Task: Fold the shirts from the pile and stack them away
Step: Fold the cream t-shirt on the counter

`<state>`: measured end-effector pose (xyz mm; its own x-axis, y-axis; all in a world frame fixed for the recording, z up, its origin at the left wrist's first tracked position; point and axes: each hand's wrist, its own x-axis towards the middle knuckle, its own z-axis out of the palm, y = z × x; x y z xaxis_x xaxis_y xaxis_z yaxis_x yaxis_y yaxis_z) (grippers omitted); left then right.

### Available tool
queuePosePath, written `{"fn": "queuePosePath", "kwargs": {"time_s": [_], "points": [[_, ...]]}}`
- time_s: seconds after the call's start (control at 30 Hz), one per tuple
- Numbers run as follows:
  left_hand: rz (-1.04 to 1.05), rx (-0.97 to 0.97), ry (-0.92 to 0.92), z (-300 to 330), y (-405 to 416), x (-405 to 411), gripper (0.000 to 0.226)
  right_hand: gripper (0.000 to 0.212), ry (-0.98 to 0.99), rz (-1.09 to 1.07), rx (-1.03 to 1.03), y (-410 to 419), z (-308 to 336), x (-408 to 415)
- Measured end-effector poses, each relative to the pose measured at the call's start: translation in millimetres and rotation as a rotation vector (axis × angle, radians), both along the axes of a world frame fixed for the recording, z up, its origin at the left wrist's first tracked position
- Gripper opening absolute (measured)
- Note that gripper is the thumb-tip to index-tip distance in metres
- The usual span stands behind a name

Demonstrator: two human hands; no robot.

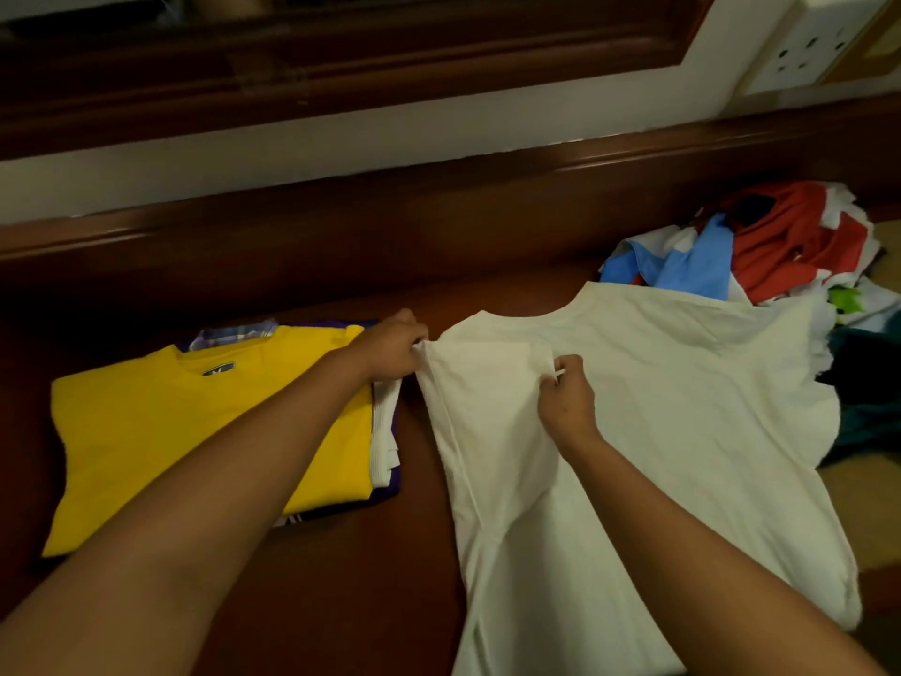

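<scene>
A white T-shirt [682, 407] lies spread on the dark brown surface [341, 578], neck towards the far side. Its left side is folded over the body. My left hand [392, 351] pinches the fold at the left shoulder. My right hand [568, 400] pinches the edge of the folded-over part near the chest. To the left sits a stack of folded shirts [385, 426] with a yellow shirt [195, 441] on top. The unfolded pile [780, 251] of red, blue and white clothes lies at the far right, partly under the white shirt.
A raised wooden ledge [439, 212] runs along the far side below a white wall. A wall socket [809, 46] is at the upper right. Dark teal cloth [863, 407] lies at the right edge.
</scene>
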<state>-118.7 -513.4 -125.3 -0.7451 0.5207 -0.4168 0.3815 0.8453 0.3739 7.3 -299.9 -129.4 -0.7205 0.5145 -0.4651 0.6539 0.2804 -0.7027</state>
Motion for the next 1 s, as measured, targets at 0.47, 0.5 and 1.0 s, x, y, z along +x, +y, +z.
{"fn": "queuePosePath", "kwargs": {"time_s": [0.47, 0.5, 1.0], "points": [[0.062, -0.203, 0.198, -36.4, 29.4, 110.1, 0.047, 0.037, -0.31, 0.308, 0.293, -24.3, -37.9, 53.8], [0.076, -0.219, 0.182, -37.2, 30.1, 109.8, 0.05, 0.029, -0.304, 0.319, 0.315, -26.4, -39.0, 52.7], [0.161, -0.186, 0.269, -34.4, 36.4, 94.6, 0.054, 0.014, -0.101, 0.149, 0.26, -5.8, -13.9, 44.9]]}}
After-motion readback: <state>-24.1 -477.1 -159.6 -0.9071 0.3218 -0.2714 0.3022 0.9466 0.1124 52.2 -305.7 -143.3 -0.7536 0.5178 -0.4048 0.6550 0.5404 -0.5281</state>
